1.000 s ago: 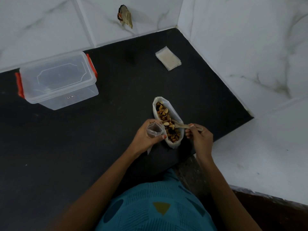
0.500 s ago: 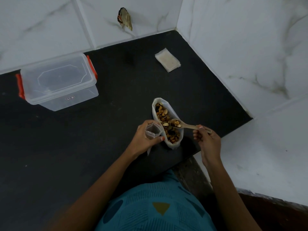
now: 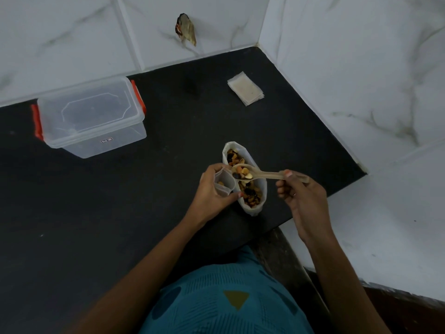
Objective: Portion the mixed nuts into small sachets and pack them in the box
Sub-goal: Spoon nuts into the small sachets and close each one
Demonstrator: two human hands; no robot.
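The black counter carries everything, and the open bag standing near its front edge is the landmark. The box, clear with orange clips and its lid seemingly on, sits well left of the bag and farther back; no sachet shows inside it. The left hand, just left of the bag and apparently touching its wall, grips one small sachet, fingers curled round it so the mouth gapes upward. The right hand, right of the bag, pinches the tail of a spoon between thumb and fingers. A stack of flat spare sachets lies well behind the bag. The spoon lies level across the bag's middle, its loaded bowl at the sachet's mouth. Most nuts are in the bag; a few lie in the sachet.

The step in hand, I judge, is tipping this spoonful in. Keep the sachet's mouth against the bag so strays fall back. Bring the bowl's tip just inside the mouth before rolling the wrist. Tip slowly, since the bowl is heaped and nearly as wide as the opening. Hold the sachet low, so fingers don't squeeze the mouth closed.
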